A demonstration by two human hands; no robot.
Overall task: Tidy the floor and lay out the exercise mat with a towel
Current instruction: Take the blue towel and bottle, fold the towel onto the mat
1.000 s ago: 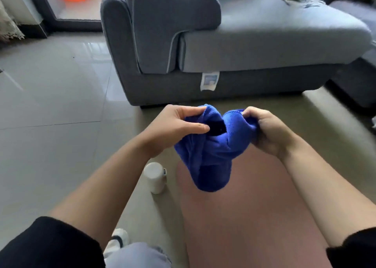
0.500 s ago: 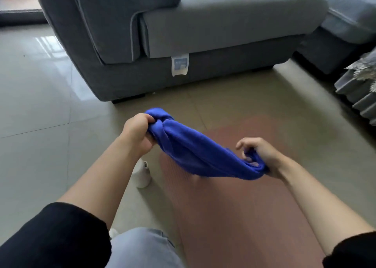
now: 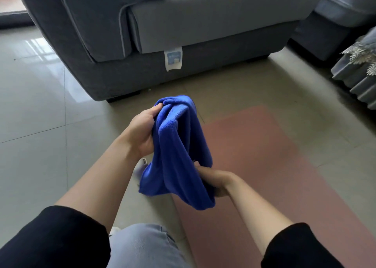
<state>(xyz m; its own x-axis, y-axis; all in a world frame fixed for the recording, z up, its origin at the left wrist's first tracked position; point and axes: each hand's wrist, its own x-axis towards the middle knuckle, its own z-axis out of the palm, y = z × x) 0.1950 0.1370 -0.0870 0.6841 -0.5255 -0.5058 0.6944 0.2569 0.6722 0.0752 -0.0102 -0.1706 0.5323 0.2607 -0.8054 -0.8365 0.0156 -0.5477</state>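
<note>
One towel (image 3: 179, 151), one mat (image 3: 264, 166), two hands (image 3: 142, 131).

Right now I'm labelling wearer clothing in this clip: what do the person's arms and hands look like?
Both arms wear black sleeves, the left sleeve and right sleeve pushed up so the forearms are bare. The left hand and right hand are bare too: no gloves, and no watch, rings or markings that I can see.
</note>
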